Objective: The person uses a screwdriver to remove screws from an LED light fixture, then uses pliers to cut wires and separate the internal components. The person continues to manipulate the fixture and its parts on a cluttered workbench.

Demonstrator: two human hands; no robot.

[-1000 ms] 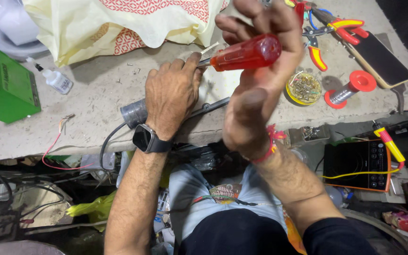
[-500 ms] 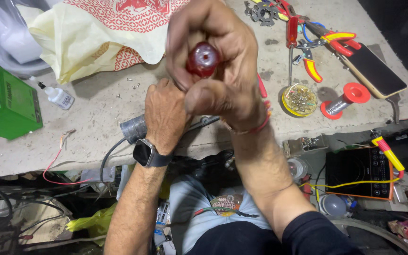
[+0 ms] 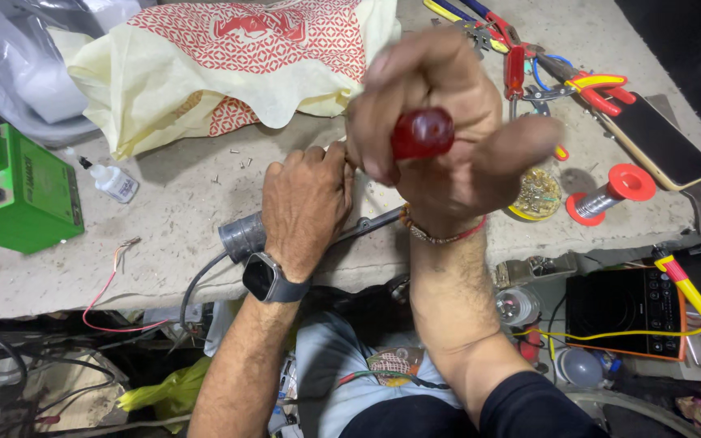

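We see the red screwdriver handle end-on near the upper middle of the frame, its rounded butt facing up toward the camera. Its long axis runs away from us, down toward the worktable; the shaft and tip are hidden behind the hand, so we cannot tell what the tip touches.

The right hand is wrapped about that handle, thumb and first fingers closed on it, the outer fingers blurred and spread a little toward the right of the frame. A red thread band sits on its wrist.

The left hand lies palm down in the middle of the frame, fingers curled tightly over something on the worktable that we cannot make out. A dark smartwatch is on its wrist. Just left of the hand, a grey cylindrical part pokes out from under it, with a black cable running off the table edge. The fingertips of the left hand meet the right hand just below the handle.

At the upper right lie red and yellow pliers, a dark phone and a red spool. A green box stands at the left edge.
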